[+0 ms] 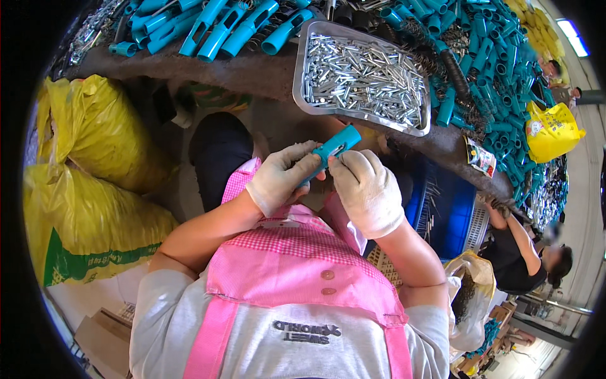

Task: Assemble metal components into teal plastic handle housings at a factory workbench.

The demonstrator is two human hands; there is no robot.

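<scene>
Both my hands wear white knit gloves and meet just below the workbench edge. My left hand grips a teal plastic tube that points up and to the right. My right hand pinches the tube from the right side near its middle. Right above them a metal tray full of small shiny metal pins sits on the bench. Heaps of the same teal tubes and black coil springs lie around the tray.
Two stuffed yellow sacks stand at my left. A blue crate sits under the bench at right, beside a bag of black springs. Another person works at the far right. A yellow bag lies on the bench.
</scene>
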